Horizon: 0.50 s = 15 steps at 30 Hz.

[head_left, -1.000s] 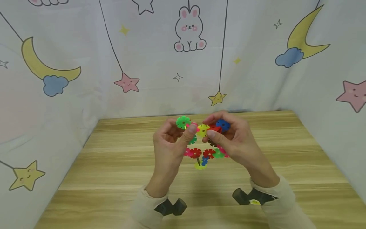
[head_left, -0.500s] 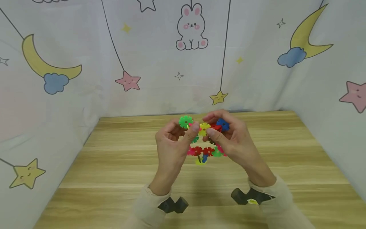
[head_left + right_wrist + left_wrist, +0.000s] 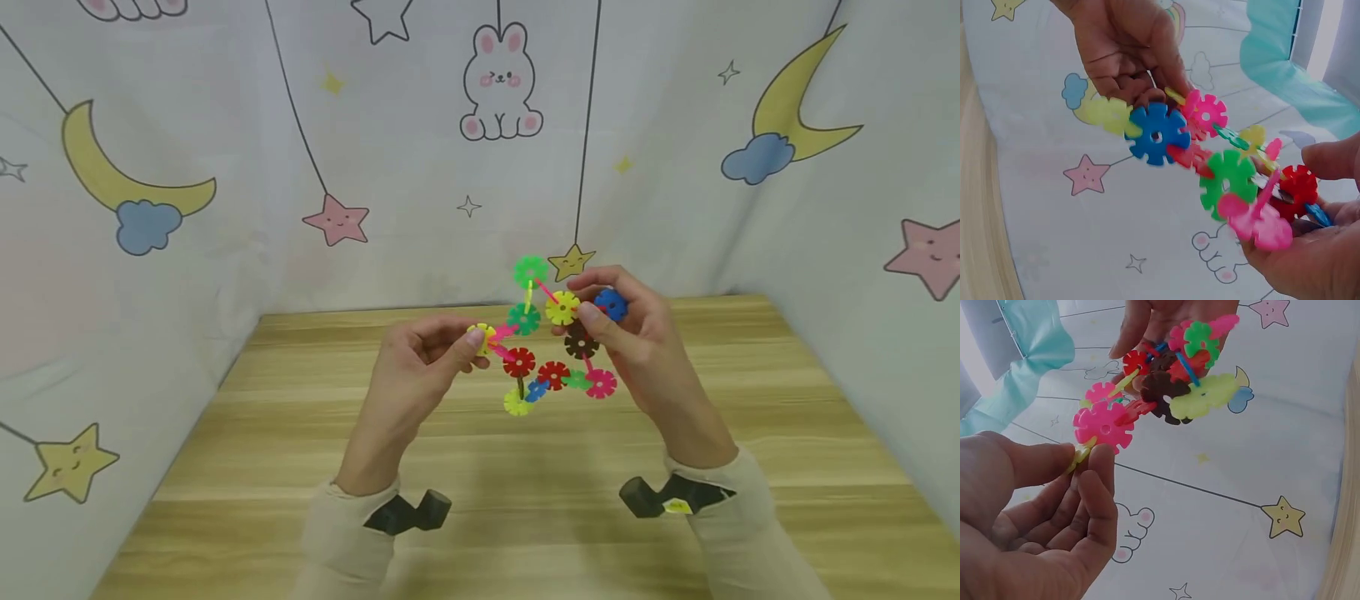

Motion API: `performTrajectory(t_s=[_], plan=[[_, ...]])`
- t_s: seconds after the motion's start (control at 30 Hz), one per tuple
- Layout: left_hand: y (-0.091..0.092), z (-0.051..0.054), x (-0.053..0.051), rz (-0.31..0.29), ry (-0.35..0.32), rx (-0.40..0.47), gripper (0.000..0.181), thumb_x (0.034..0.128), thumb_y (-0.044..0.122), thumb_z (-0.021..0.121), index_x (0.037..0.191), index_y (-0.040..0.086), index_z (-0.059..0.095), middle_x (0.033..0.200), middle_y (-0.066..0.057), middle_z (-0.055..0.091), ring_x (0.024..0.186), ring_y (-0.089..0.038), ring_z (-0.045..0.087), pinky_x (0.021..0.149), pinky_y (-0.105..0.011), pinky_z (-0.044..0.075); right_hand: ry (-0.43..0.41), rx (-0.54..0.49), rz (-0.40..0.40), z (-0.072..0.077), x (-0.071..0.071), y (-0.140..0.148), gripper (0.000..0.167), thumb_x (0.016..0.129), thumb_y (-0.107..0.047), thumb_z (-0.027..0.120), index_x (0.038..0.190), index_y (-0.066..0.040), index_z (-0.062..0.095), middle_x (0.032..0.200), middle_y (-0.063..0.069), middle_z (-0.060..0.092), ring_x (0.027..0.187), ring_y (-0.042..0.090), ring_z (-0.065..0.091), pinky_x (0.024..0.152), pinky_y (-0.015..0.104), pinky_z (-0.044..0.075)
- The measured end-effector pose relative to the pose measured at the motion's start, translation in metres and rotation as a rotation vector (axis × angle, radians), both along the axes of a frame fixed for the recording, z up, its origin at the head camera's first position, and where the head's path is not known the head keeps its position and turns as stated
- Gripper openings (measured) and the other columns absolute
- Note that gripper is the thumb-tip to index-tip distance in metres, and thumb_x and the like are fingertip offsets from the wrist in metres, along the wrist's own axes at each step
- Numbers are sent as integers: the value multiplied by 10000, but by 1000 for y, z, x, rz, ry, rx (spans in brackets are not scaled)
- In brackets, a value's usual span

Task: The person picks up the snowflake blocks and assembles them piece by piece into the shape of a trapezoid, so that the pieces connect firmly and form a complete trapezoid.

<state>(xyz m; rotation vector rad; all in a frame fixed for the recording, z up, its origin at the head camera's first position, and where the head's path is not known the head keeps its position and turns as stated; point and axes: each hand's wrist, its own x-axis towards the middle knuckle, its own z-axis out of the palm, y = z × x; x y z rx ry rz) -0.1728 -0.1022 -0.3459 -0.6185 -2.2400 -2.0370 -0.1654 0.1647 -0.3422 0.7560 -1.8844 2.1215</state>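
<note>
Several colourful notched plastic snowflake discs, slotted together into a loop, hang in the air between both hands. At the loop's left side, my left hand [image 3: 420, 358] pinches a yellow disc [image 3: 1082, 456] between thumb and fingertips, beside a pink disc [image 3: 1105, 427]. My right hand [image 3: 637, 342] holds the upper right side near a blue disc [image 3: 611, 305] and a yellow disc [image 3: 562, 307]; its fingers partly hide a red disc [image 3: 1299, 184]. A light green disc [image 3: 531, 272] stands at the top. Lowest hangs a yellow-green disc [image 3: 517, 402].
Below the hands lies a wood-grain table [image 3: 480, 517]. White cloth [image 3: 405, 150] printed with moons, stars and a rabbit surrounds it at the back and sides. A dark camera mount sits on each sleeved wrist.
My left hand has let go of the upper part near the light green disc and shifted left onto a yellow disc. The loop is now more spread out and visible; my right hand rose slightly.
</note>
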Motion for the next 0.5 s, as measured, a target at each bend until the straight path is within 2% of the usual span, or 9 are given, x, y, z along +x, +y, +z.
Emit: performTrajectory(t_s=[0.1,0.2,0.33,0.4,0.5], plan=[[0,0,-2,53,4,8,203,1025,110,733,1183,-12,770,902,54,750,770,-120,768,772,-261,619,15,105,8,1,-4,13,265,1110,-26,500,1312,-128,637,1202,13,647,1081,162,662,975,233,587],[0,1,-3,81,-4,5,195,1020,116,741,1174,0,778,899,25,757,753,-117,759,746,-252,606,29,194,-34,3,-4,28,226,1095,-15,537,1254,-86,681,1128,-22,729,992,138,701,915,219,589],[0,0,-5,52,-12,6,204,1021,107,737,1179,-17,772,933,-21,768,725,-117,757,729,-251,604,20,296,-107,3,-1,40,119,1057,-18,637,1136,5,724,950,-18,773,823,136,731,764,221,598],[-1,-1,-6,39,-17,4,204,1019,100,738,1186,-11,772,924,-19,776,702,-121,758,712,-251,603,24,344,-134,1,-1,42,113,1047,-26,663,1124,24,727,913,-17,766,804,152,731,734,231,595],[-3,-6,-9,22,-28,-4,209,1018,99,736,1201,4,767,850,10,777,668,-127,759,679,-246,591,17,356,-141,-7,-3,44,128,1035,-17,680,1134,50,727,891,-19,761,786,142,714,721,233,595]])
